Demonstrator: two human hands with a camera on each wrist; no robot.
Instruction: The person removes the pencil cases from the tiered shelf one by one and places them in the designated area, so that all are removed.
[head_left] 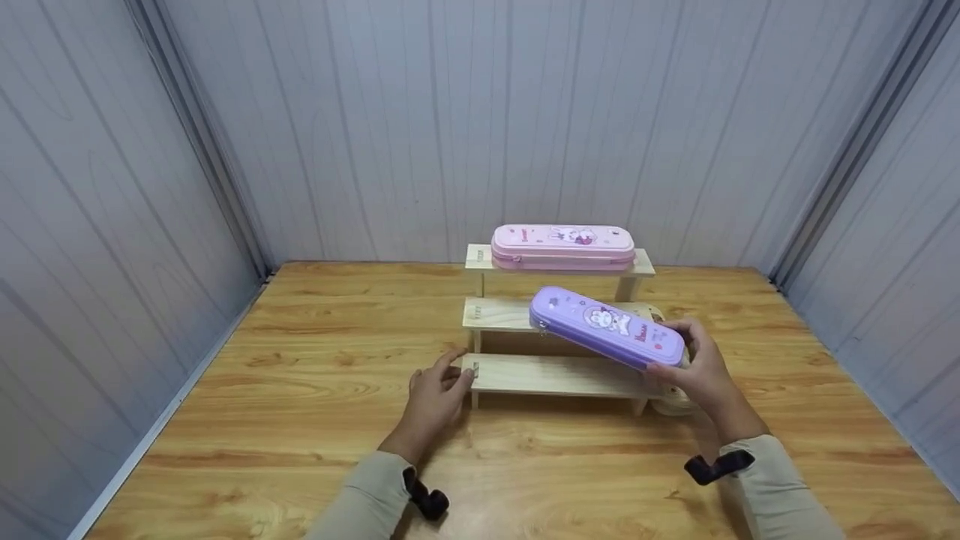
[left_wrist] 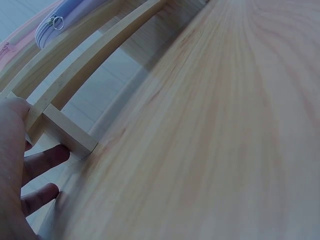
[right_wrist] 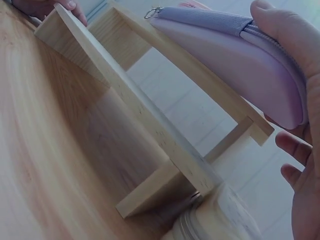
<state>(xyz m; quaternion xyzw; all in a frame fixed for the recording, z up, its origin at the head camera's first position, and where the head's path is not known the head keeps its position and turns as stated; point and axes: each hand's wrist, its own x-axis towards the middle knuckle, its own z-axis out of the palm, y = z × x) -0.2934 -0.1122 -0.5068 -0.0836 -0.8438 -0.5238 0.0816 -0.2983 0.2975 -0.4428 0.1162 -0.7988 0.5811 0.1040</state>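
Head view: right hand grips purple case, tilted over one three-step stand, left hand pinches bottom step end, pink case sits on top step; two cases, closed, contents hidden.

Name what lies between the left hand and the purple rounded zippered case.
In the head view, between the left hand and the purple case lie bare stretches of the pale wooden stand's bottom board and middle board.

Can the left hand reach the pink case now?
Probably yes: the left hand, at the bottom shelf, has open space up to the pink case; the purple case in the right hand leaves that case's left end uncovered.
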